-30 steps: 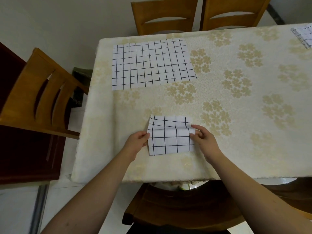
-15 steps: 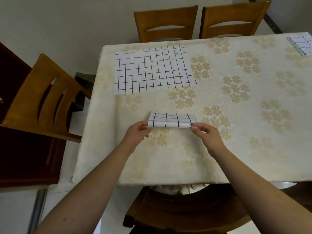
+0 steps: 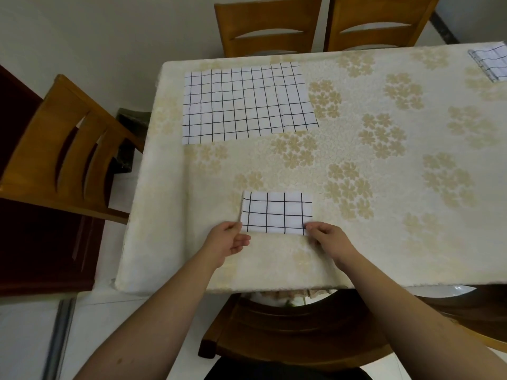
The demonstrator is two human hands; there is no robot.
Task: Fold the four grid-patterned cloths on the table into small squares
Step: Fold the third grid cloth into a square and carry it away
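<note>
A small folded grid cloth (image 3: 275, 212) lies flat on the table near its front edge, as a short wide rectangle. My left hand (image 3: 229, 241) pinches its near left corner, thumb on top. At the near right corner my right hand (image 3: 327, 237) pinches the cloth with curled fingers. A large unfolded grid cloth (image 3: 247, 102) is spread at the far left of the table. Part of another folded grid cloth (image 3: 491, 64) shows at the far right edge of the view.
The table (image 3: 384, 242) wears a cream cloth with a flower pattern. Two wooden chairs (image 3: 274, 23) stand at the far side, one chair (image 3: 63, 149) at the left end, and a dark chair (image 3: 301, 325) sits under me at the near edge.
The small cloth was a squarish piece held at its sides. Both hands lifted it, folded it in half, and laid it down flat as a narrower rectangle.
</note>
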